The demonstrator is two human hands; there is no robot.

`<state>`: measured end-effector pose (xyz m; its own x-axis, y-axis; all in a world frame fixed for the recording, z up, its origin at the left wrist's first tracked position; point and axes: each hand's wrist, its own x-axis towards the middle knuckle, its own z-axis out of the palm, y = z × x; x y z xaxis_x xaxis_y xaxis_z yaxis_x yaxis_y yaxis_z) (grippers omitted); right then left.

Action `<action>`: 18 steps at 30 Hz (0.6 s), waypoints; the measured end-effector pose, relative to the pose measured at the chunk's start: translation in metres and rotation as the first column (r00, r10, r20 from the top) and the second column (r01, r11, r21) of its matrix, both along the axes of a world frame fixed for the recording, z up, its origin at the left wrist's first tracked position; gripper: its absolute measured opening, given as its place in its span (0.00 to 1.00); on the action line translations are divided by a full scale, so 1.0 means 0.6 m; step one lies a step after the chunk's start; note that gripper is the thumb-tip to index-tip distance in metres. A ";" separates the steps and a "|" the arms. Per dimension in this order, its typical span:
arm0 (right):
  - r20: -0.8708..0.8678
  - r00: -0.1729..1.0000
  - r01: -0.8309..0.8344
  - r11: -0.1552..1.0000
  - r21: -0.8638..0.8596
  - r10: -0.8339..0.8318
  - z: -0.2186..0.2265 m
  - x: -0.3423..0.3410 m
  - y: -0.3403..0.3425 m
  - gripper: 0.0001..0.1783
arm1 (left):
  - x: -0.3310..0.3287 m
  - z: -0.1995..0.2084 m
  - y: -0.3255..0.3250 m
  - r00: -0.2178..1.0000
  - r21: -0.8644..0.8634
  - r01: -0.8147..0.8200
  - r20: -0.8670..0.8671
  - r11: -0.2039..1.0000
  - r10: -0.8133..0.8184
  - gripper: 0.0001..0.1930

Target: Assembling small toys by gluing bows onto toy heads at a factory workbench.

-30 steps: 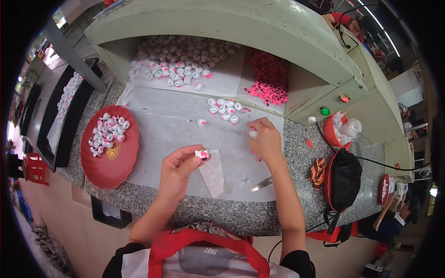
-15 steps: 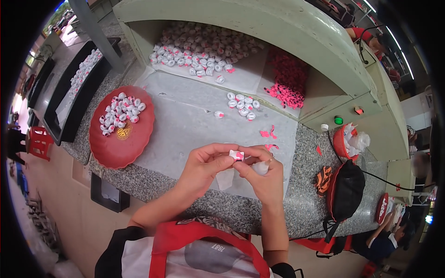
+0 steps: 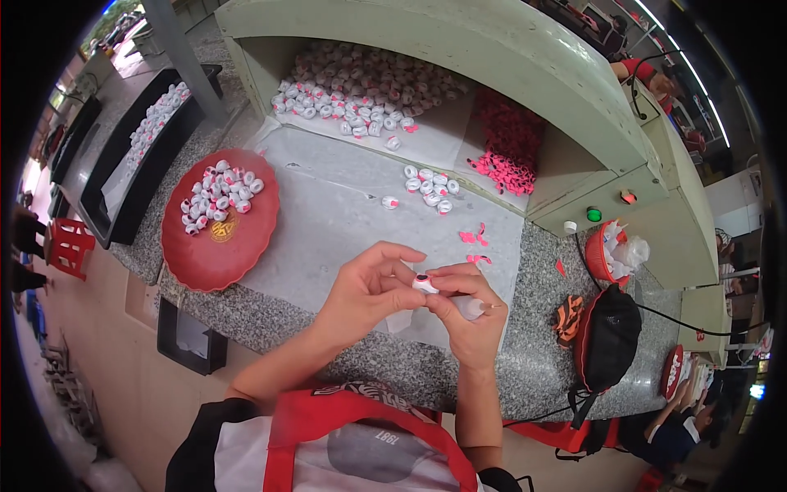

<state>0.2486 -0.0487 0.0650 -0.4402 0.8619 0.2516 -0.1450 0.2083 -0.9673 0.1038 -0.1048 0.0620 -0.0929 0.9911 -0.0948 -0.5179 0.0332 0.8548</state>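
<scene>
Over the near edge of the white sheet (image 3: 328, 213), my two hands meet at a small white cat-head piece (image 3: 425, 284) with pink and black on it. My right hand (image 3: 471, 324) pinches it from the right between thumb and fingers. A translucent whitish bottle-like thing (image 3: 470, 307) is tucked into the same palm, partly hidden. From the left, my left hand (image 3: 361, 291) holds the piece with its thumb and fingertips, its index finger raised off it. Beyond the hands, several similar white pieces (image 3: 430, 187) and loose pink bits (image 3: 475, 235) lie on the sheet.
A red scalloped plate (image 3: 176, 246) of white pieces stands left. The pale green cubby (image 3: 426, 33) holds heaps of white pieces (image 3: 352, 90) and pink bits (image 3: 507, 168). At right are a red basket (image 3: 598, 258), orange-black cloth (image 3: 568, 318) and black bag (image 3: 613, 336).
The cat-head piece has been turned in my fingers, so a dark patch with pink now faces up. My left index finger has lifted off it.
</scene>
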 end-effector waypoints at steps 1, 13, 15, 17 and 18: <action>-0.001 1.000 -0.004 1.000 0.001 0.004 -0.003 0.001 0.000 0.13 | 0.001 0.002 -0.006 0.994 0.099 0.018 -0.111 0.995 -0.007 0.16; -0.149 0.984 -0.139 0.945 -0.296 0.098 -0.028 -0.018 -0.009 0.07 | -0.013 -0.011 -0.027 0.988 0.089 -0.052 -0.139 0.995 0.064 0.11; -0.193 0.978 -0.127 0.952 -0.279 0.074 -0.042 -0.029 -0.013 0.07 | -0.021 -0.023 -0.030 0.985 0.061 -0.062 -0.158 0.996 0.071 0.11; -0.166 0.985 -0.091 0.942 -0.324 0.039 -0.048 -0.047 -0.023 0.07 | -0.032 -0.034 -0.034 0.981 0.029 -0.078 -0.178 0.997 0.082 0.11; -0.137 0.991 -0.052 0.929 -0.365 0.001 -0.051 -0.056 -0.027 0.07 | -0.039 -0.038 -0.034 0.984 0.022 -0.094 -0.151 0.995 0.096 0.10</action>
